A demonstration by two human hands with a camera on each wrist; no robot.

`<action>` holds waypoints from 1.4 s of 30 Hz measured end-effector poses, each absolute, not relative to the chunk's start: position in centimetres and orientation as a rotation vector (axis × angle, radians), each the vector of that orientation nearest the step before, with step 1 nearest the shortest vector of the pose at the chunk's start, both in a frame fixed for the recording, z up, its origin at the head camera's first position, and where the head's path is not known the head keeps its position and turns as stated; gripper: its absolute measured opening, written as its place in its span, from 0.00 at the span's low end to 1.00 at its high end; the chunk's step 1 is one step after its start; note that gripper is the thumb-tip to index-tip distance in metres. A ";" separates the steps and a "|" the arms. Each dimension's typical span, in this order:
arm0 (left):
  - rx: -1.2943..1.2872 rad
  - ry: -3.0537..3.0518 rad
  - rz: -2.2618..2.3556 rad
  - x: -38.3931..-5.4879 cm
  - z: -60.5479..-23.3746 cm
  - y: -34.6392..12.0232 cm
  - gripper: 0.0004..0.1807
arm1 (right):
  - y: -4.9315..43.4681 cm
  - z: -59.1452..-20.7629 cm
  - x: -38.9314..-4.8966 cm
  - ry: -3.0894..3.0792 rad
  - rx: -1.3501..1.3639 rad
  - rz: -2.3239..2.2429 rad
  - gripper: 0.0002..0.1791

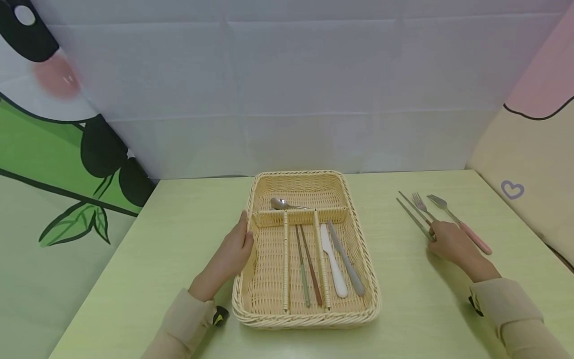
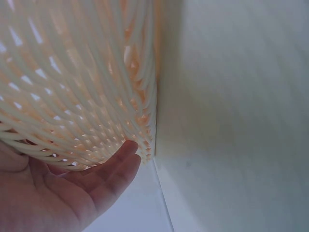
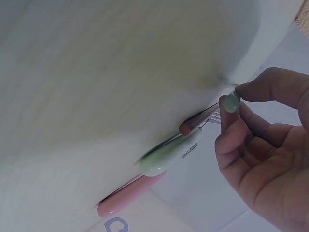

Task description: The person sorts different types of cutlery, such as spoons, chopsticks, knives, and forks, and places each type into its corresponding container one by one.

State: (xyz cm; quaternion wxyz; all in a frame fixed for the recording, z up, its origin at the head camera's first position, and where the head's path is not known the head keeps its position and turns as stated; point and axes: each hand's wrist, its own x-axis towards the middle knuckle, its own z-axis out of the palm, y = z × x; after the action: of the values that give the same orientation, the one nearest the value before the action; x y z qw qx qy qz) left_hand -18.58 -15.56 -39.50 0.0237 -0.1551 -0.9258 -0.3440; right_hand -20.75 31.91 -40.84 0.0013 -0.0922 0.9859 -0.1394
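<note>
Facing a pale wall [image 1: 309, 70] across our bench [image 1: 179, 224], we pinch a chopstick [image 3: 232, 103] in right fingers [image 3: 231, 137] near a fork [image 1: 420, 202], left fingers [image 2: 113, 178] straight against a basket [image 1: 309, 321].

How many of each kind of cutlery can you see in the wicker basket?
Chopsticks: 2 (green-handled chopstick, brown-handled chopstick)
Knives: 2 (white-handled knife, grey-handled knife)
Spoon: 1
Total in the wicker basket: 5
</note>
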 end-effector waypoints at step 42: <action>-0.451 -2.898 -1.079 -18.4 -39.4 -15.6 0.32 | 24.6 -36.3 -17.0 3.370 -0.563 -0.480 0.12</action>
State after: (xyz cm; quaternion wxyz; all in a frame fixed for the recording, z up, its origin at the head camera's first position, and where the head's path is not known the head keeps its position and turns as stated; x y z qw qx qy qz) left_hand -18.44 -15.57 -39.42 0.0083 -0.1442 -0.9273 -0.3454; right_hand -16.98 24.57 -36.27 -0.1535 -0.1611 0.9652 -0.1376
